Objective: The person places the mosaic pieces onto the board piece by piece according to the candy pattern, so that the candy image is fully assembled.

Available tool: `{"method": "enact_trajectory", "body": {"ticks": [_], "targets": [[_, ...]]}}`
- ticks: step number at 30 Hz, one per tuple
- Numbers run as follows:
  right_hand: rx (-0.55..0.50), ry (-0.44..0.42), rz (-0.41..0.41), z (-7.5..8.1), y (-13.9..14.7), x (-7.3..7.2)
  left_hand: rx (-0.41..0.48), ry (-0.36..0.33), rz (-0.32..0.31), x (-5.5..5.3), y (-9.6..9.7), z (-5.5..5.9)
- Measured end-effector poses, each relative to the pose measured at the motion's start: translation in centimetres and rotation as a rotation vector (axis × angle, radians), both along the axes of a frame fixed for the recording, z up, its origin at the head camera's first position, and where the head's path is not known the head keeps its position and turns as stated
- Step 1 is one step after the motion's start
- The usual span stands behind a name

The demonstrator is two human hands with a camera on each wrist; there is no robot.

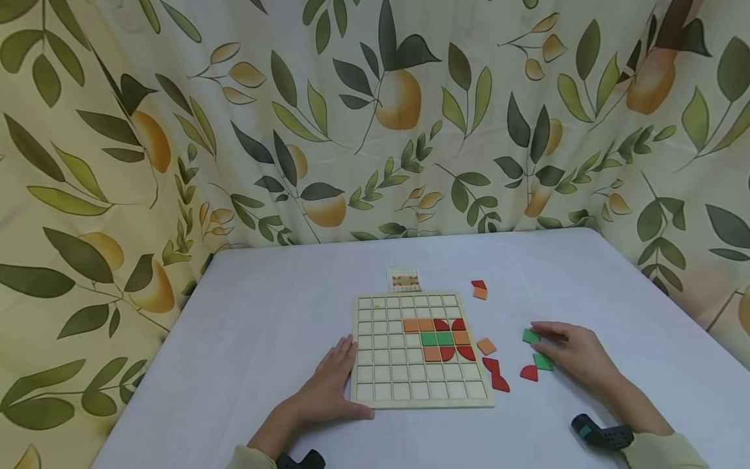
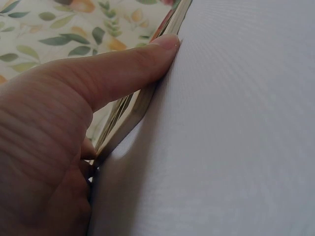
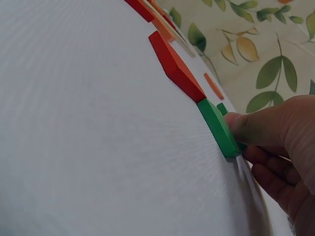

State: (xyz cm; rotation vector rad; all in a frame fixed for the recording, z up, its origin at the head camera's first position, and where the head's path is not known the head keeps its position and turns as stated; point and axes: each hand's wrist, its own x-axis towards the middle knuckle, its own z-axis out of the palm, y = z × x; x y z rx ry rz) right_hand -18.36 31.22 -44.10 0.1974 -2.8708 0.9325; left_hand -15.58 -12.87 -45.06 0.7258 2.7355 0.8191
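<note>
A pale wooden grid board [image 1: 381, 403] lies on the table, with orange, red and green tiles in its right-hand cells. My left hand [image 1: 328, 387] rests against the board's near left corner, fingers along the left side and thumb along the front edge. To the right of the board, my right hand [image 1: 580, 355] pinches a green square tile [image 1: 528, 335] between thumb and fingertips. Just nearer lies another green tile [image 1: 544, 362], its corner close to a red quarter-round tile [image 1: 529, 372]; in the right wrist view this green tile [image 3: 215, 128] partly hides the pinched one.
Behind the board a small pattern card [image 1: 403, 280] lies flat. Along the board's right side are an orange square [image 1: 486, 345], two red pieces [image 1: 500, 382] and, farther back, a red and orange pair [image 1: 480, 294]. A leaf-print curtain [image 1: 363, 176] hangs behind the white-covered table [image 1: 281, 293].
</note>
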Motion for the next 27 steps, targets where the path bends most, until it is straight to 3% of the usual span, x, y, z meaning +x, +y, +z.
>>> {"method": "enact_trajectory", "body": {"ticks": [16, 27], "targets": [[-0.076, 0.023, 0.092, 0.7, -2.5, -0.3, 0.004, 0.018, -0.008, -0.1, -0.2, -0.2], [-0.104, 0.018, 0.105, 0.6, -5.1, -1.2, 0.003, 0.019, -0.009, -0.1, -0.2, -0.3]]}}
